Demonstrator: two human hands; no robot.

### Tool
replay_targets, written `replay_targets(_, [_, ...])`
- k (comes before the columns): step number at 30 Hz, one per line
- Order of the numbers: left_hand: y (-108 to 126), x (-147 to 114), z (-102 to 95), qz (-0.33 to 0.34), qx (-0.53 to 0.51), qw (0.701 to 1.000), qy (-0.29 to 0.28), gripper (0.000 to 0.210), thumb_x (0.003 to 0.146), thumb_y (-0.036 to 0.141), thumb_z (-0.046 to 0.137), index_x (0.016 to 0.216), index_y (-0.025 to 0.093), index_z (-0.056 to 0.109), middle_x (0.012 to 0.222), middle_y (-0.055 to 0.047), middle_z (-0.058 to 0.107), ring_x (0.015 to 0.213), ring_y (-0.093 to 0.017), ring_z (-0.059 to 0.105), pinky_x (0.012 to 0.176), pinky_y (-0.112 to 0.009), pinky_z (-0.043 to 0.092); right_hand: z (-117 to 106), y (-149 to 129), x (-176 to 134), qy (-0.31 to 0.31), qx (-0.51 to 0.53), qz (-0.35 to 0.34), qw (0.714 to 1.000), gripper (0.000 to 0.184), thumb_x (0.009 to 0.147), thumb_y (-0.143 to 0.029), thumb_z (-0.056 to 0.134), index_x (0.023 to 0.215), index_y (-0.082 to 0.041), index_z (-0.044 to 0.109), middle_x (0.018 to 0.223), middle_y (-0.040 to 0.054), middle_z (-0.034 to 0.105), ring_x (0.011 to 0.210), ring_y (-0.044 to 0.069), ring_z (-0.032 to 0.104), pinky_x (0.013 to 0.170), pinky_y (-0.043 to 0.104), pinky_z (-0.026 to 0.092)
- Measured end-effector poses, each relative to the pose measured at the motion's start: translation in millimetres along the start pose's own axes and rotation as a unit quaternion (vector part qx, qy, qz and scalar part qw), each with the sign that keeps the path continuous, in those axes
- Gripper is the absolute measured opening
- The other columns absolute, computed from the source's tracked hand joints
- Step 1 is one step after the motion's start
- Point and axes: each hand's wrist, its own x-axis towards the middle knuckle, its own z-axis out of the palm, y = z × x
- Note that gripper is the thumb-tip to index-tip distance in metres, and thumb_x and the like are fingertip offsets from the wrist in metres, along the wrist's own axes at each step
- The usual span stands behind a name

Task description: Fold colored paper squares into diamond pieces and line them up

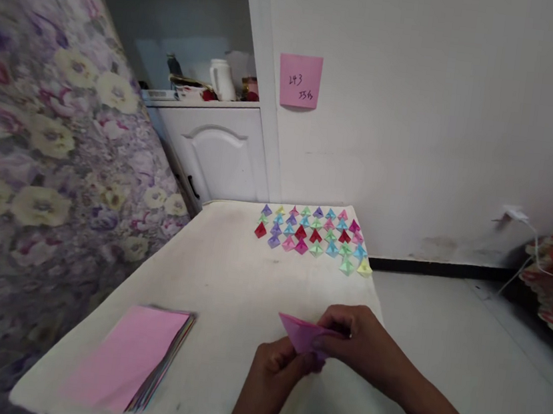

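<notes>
A folded piece of pink paper [301,333] is held above the near right part of the table, one pointed corner aimed to the left. My left hand [277,368] pinches its lower edge between thumb and fingers. From the right, my right hand [354,337] grips the upper right side, thumb in front and fingers curled behind. The fingers hide part of the folds. To the left lies a thick stack of coloured paper [137,354], a pink sheet on top. Several small folded paper pieces [316,234] in many colours stand in rows at the table's far end.
The cream-covered table [228,275] meets the wall at its far end. A floral curtain [60,160] hangs along the left. Behind stands a white cabinet [222,153] with a white jug [222,80] on top. A pink note [299,81] is stuck to the wall.
</notes>
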Motion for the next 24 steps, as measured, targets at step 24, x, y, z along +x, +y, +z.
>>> replay_targets(24, [-45, 16, -3.5, -0.054, -0.143, 0.98, 0.126, 0.014, 0.063, 0.021, 0.073, 0.076, 0.015, 0.073, 0.069, -0.003, 0.072, 0.067, -0.016, 0.062, 0.066, -0.026, 0.05, 9, 37, 6, 0.119, -0.181, -0.165, 0.962, 0.015, 0.073, -0.017, 0.064, 0.086, -0.023, 0.061, 0.088, 0.0031, 0.058, 0.08, 0.018, 0.056, 0.069, 0.028, 0.047])
